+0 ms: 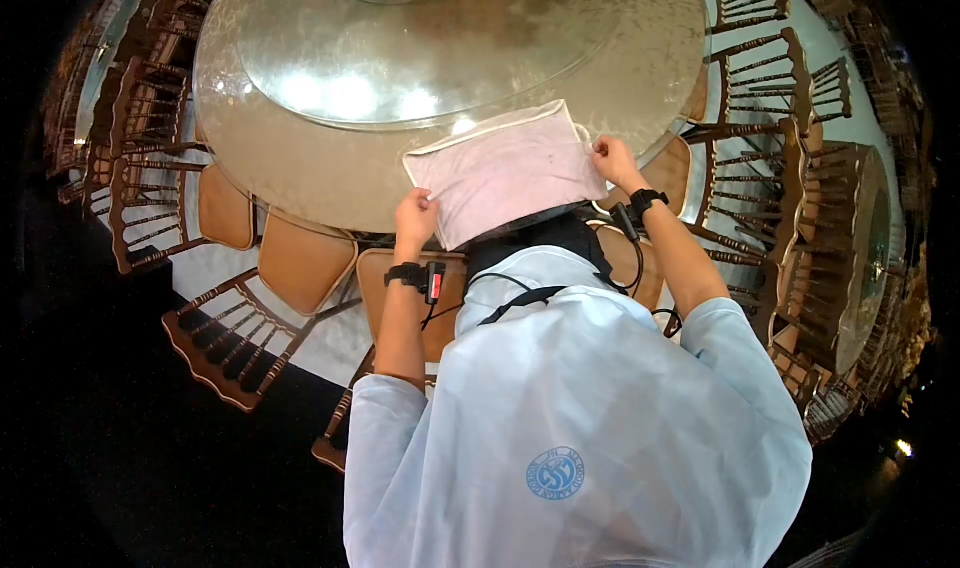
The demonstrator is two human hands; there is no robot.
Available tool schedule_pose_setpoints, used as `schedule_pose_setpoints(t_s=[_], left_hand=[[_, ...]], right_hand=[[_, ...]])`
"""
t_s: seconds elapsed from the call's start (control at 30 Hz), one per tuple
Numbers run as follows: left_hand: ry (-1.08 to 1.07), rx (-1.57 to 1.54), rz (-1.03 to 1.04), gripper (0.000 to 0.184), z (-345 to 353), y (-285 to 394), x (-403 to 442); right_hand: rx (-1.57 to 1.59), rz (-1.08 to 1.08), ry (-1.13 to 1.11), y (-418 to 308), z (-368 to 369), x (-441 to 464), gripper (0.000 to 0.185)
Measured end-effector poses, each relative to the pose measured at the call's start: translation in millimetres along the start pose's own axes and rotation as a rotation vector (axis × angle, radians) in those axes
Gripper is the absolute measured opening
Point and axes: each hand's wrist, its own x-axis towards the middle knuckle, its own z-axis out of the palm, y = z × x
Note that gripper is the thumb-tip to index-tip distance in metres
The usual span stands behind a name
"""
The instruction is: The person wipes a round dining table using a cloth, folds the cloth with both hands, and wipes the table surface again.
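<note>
A pale pink cloth (510, 173) with a cream border lies spread at the near edge of the round table (290, 183). My left hand (415, 215) pinches its left side, near the lower left part. At the cloth's right side, my right hand (613, 160) is closed on the edge. The cloth looks folded over, with its far border tilted up to the right. Its near edge reaches the table's rim, close to my body.
A glass turntable (440, 78) covers the table's middle, with shiny metal fittings near the top. Wooden chairs with tan seats (305, 263) surround the table on the left and right (760, 178). Another round table (865, 258) stands at the far right.
</note>
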Motion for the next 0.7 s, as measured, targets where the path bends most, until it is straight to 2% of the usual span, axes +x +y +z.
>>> schedule_pose_setpoints(t_s=[0.1, 0.2, 0.27, 0.3, 0.37, 0.43, 0.5, 0.57, 0.7], left_hand=[[0.044, -0.141, 0.047, 0.027, -4.2, -4.3, -2.4], [-0.032, -0.188, 0.000, 0.027, -14.2, 3.3, -6.0], [-0.148, -0.466, -0.092, 0.024, -31.0, 29.1, -12.9], [-0.148, -0.463, -0.091, 0.024, -38.9, 36.6, -11.0], [-0.129, -0.458, 0.098, 0.021, -56.8, 50.1, -2.3], [-0.076, -0.402, 0.186, 0.019, -94.0, 96.4, 5.0], [0.024, -0.392, 0.321, 0.015, -129.1, 138.5, 14.1], [0.082, -0.419, 0.510, 0.014, -157.2, 167.7, 24.3], [0.209, -0.371, 0.631, 0.018, -186.0, 212.3, 25.5]], right_hand=[[-0.036, -0.087, 0.042, -0.5, -4.6, 3.0, 0.016], [0.021, -0.135, 0.075, -2.1, -11.2, 4.7, 0.013], [0.325, -0.093, -0.068, 1.0, -22.8, 7.3, 0.009], [0.328, -0.093, -0.067, 2.4, -31.1, 9.5, 0.009], [0.567, -0.141, -0.089, 0.0, -54.7, 14.0, 0.007], [0.632, -0.180, -0.026, -26.5, -91.0, 15.7, 0.007], [0.660, -0.220, 0.042, -50.6, -128.9, 22.8, 0.009], [0.712, -0.351, 0.095, -80.7, -165.9, 22.8, 0.015], [0.642, -0.455, 0.130, -117.3, -221.3, 20.1, 0.020]])
